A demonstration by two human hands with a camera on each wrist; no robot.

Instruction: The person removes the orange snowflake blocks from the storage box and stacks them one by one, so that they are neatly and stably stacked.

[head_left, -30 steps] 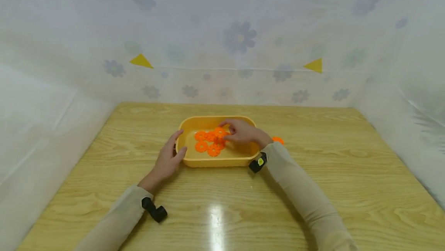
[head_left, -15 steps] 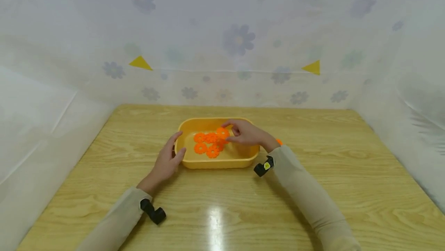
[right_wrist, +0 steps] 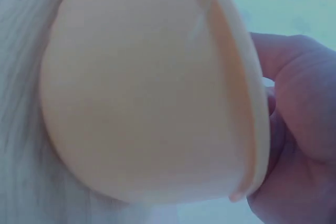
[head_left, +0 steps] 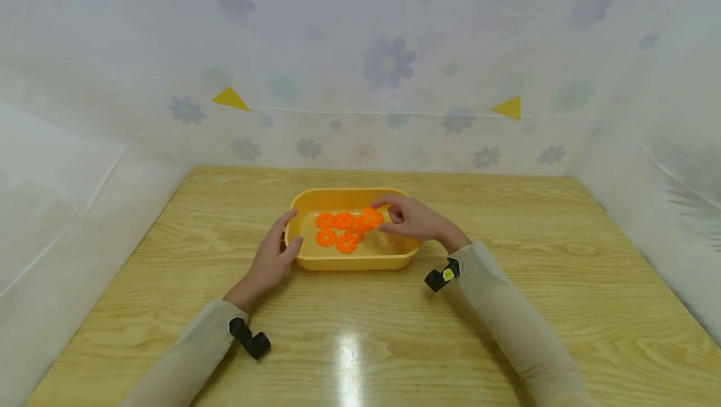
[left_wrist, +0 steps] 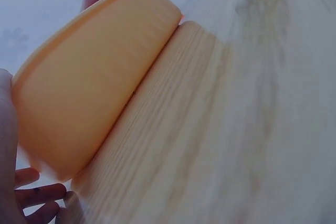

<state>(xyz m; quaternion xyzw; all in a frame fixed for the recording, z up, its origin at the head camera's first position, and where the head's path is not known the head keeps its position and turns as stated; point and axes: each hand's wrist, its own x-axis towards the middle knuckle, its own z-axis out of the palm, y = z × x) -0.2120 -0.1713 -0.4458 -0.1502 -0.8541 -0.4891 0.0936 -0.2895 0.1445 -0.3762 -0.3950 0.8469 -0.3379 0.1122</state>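
- With left hand (head_left: 270, 263), grasping left end of yellow-orange, rounded-rectangular plastic-looking tray (head_left: 355, 263): thumb and forefinger over rim, remaining fingers loose outside.
- With right hand (head_left: 417, 220), pinching bright-orange, notched round disc (head_left: 370, 218) between thumb and forefinger, within tray, at right edge of flat orange notched discs (head_left: 326, 238). Blurred; impossible to tell if just one in the pinch, or if touching neighbours.
- Probably best: keep tray end pinned to pale wood-grain table (head_left: 315, 332), pressing lightly to avoid tipping.
- Hold disc by edges only, lift straight up, check for a second piece clinging underneath, then raise well over right rim before going sideways.
- Versus half a second ago: right hand plus pinched disc shifted rightward, farther from left-hand discs.
- Left hand and tray about unchanged.
- No longer showing: orange edge beyond right wrist; maybe just hidden behind it.
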